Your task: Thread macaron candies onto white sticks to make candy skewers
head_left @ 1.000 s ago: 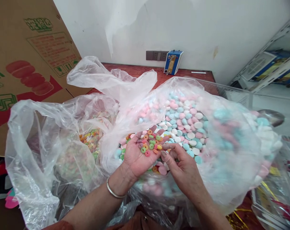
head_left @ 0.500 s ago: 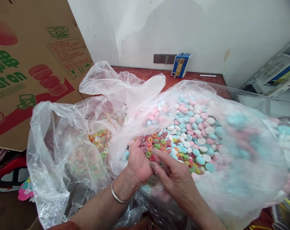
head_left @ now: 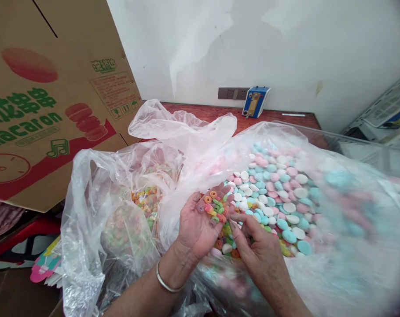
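My left hand is turned palm up and cupped, holding a small heap of colourful ring-shaped gummies. Close against its fingers, my right hand has thumb and forefinger pinched together; anything between them is too small or hidden to make out. Both hands are over a large open clear plastic bag full of pink, blue and white round candies. More ring gummies lie loose on these candies, below and beside my right hand. Left of my hands, another clear bag contains ring gummies.
A printed cardboard box stands at the left. Behind the bags, a blue and white device sits on the reddish wooden table by wall sockets. A white rack is at the far right.
The view has swung left, showing more of the box. Several ring gummies have come to lie on the round candies at the right, and the heap in my left palm looks smaller.
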`<action>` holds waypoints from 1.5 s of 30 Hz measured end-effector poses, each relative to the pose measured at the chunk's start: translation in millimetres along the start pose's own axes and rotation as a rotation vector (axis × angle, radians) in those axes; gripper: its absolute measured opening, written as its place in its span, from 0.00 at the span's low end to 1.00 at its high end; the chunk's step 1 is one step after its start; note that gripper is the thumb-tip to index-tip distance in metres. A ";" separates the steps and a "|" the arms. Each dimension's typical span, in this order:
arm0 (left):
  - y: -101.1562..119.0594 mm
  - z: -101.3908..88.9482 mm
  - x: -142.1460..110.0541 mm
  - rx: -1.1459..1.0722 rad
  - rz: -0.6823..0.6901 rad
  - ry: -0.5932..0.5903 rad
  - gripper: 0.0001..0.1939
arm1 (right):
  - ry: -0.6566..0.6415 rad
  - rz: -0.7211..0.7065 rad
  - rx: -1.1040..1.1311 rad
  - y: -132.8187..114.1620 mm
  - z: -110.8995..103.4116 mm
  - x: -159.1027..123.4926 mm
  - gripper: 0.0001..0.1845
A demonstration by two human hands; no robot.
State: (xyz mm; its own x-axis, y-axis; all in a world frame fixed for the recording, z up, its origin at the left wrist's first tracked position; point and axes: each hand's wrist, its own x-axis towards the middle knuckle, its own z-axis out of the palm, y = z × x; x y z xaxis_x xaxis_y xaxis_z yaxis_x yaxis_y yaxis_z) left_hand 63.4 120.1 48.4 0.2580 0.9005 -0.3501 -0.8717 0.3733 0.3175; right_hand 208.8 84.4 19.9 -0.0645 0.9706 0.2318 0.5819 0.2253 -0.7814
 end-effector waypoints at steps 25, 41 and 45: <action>-11.5 -6.4 14.8 0.281 0.290 -0.021 0.23 | -0.039 0.000 -0.097 6.5 7.2 9.4 0.12; 98.7 -55.7 -48.0 1.249 1.038 0.481 0.15 | -0.119 0.298 0.437 7.9 7.4 20.8 0.13; 145.8 -112.9 -28.9 1.895 0.672 0.784 0.09 | -0.165 0.555 1.118 8.3 0.6 17.6 0.19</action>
State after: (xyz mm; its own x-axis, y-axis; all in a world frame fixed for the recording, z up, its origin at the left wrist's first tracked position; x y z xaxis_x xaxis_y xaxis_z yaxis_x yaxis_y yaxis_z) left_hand -118.1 123.2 5.3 -0.4411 0.8891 0.1223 0.7428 0.2852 0.6057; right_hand 212.0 103.5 17.2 -0.1789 0.9383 -0.2961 -0.4350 -0.3453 -0.8316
